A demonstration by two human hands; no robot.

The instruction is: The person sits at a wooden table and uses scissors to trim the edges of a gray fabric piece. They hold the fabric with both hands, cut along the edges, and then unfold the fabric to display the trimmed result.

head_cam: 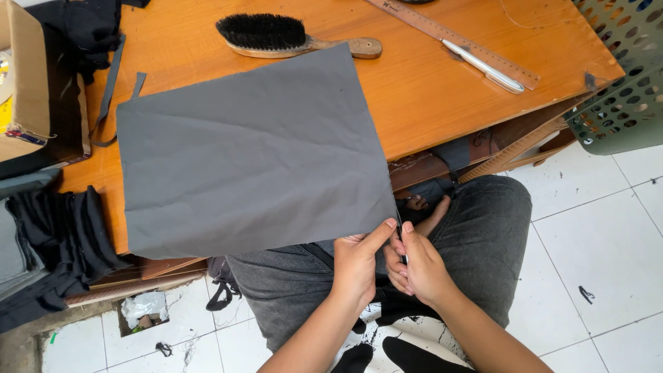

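Note:
A large dark grey fabric piece (248, 155) lies flat on the orange wooden table (428, 83), hanging a little over its near edge. My left hand (359, 262) and my right hand (414, 266) meet at the cloth's near right corner, over my lap in grey jeans. Both hands pinch that corner, thumbs and fingertips pressed together on it. What sits between the fingers besides the cloth is too small to tell.
A wooden brush (290, 36) with black bristles lies behind the cloth. A long wooden ruler (452, 40) and a silver pen (483, 67) lie at the back right. A green perforated basket (621, 76) stands right. Black fabric pieces (55, 242) pile left, beside a cardboard box (24, 76).

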